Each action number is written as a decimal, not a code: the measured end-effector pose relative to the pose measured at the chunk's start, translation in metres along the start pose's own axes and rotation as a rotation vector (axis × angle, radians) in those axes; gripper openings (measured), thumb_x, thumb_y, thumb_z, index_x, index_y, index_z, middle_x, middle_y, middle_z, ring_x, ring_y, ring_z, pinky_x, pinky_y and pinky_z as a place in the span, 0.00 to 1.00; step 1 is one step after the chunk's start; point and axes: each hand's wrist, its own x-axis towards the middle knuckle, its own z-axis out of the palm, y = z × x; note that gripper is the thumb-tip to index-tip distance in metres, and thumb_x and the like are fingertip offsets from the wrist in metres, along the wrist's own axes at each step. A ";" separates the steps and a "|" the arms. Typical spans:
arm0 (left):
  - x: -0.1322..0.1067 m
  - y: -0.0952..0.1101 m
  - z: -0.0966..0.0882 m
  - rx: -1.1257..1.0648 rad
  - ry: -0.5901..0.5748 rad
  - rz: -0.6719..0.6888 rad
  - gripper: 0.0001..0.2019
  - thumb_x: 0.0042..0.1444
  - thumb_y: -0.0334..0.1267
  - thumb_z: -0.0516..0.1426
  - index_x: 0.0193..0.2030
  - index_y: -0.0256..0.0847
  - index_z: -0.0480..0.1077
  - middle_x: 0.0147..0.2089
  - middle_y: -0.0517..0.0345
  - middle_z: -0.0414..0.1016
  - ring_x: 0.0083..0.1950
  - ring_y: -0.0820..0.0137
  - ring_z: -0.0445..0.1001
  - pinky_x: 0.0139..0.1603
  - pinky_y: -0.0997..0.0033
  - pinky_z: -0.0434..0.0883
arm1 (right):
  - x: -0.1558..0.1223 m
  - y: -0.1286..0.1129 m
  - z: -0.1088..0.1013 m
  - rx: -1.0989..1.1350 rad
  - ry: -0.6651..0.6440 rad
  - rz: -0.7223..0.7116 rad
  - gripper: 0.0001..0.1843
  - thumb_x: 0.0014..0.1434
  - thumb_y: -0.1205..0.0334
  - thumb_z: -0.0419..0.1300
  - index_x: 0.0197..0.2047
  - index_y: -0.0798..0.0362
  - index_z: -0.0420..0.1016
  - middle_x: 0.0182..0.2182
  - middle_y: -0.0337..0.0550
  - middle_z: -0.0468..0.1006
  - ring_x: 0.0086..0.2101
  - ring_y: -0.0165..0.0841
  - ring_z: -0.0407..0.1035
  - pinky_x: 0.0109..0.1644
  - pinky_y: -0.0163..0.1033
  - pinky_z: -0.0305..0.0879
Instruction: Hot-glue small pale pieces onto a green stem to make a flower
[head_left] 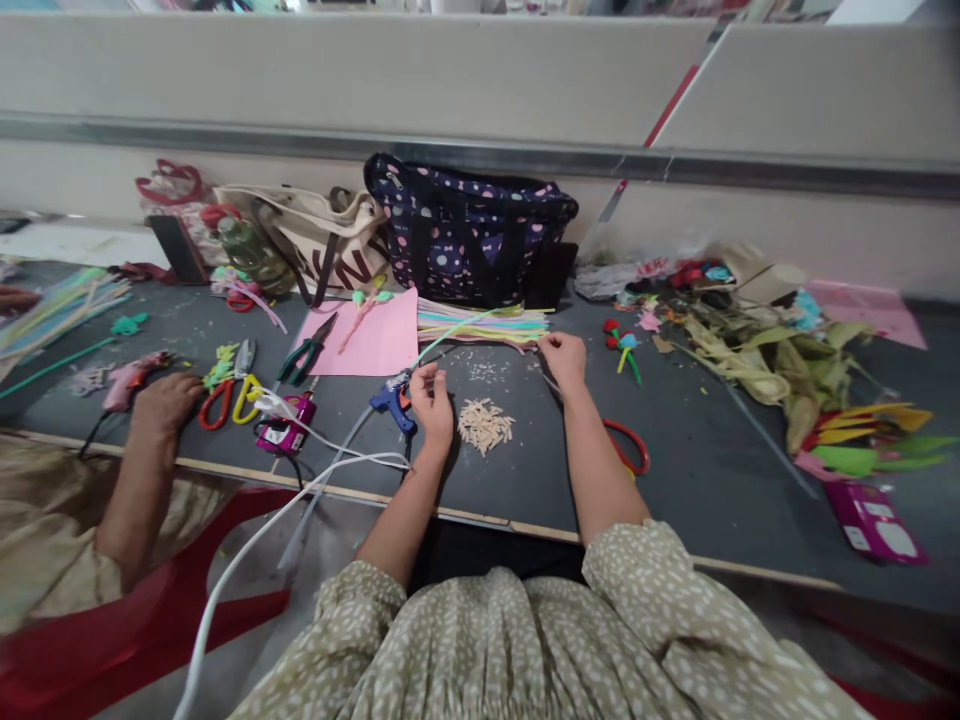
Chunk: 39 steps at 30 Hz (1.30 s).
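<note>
My left hand (433, 402) is half curled beside a blue glue gun (393, 402). A pale green pipe cleaner (450, 335) runs from its fingertips and arcs over a bundle of pastel pipe cleaners (480, 325). At the right end of that bundle, my right hand (564, 360) has thumb and fingers pinched together on the pipe cleaner tips; how many it grips is hidden. Between my hands lies a heap of short beige pieces (486, 425), with small white bits scattered behind it. Red-handled scissors (630, 447) lie partly under my right forearm.
Dark-handled pliers (304, 360) rest by a pink sheet (382, 335). A navy patterned bag (472, 235) stands behind. Leftward are a purple box (289, 425), scissors (232, 390) and a co-worker's hand (169, 400). Rightward are a small pipe-cleaner flower (624, 345) and dry husks (780, 370). A white cable (247, 540) crosses the table edge.
</note>
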 end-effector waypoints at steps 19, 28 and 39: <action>0.068 0.035 0.105 0.965 -0.768 0.388 0.14 0.60 0.31 0.54 0.51 0.39 0.75 0.54 0.45 0.75 0.58 0.57 0.67 0.58 0.59 0.63 | 0.000 -0.002 -0.003 0.083 -0.002 -0.049 0.14 0.53 0.58 0.57 0.34 0.55 0.83 0.33 0.51 0.84 0.34 0.40 0.73 0.38 0.39 0.62; 0.081 0.019 0.111 1.079 -0.815 0.332 0.15 0.63 0.31 0.51 0.44 0.37 0.79 0.48 0.43 0.77 0.52 0.58 0.71 0.51 0.63 0.64 | 0.001 0.007 -0.030 0.186 0.220 0.004 0.10 0.51 0.62 0.57 0.30 0.56 0.79 0.27 0.48 0.80 0.30 0.37 0.70 0.39 0.40 0.64; 0.088 0.013 0.110 0.994 -0.795 0.317 0.13 0.59 0.31 0.54 0.43 0.39 0.80 0.47 0.45 0.78 0.52 0.59 0.73 0.51 0.65 0.65 | 0.014 0.050 -0.108 0.236 0.532 -0.055 0.09 0.51 0.58 0.58 0.28 0.55 0.76 0.22 0.38 0.72 0.27 0.34 0.66 0.37 0.40 0.66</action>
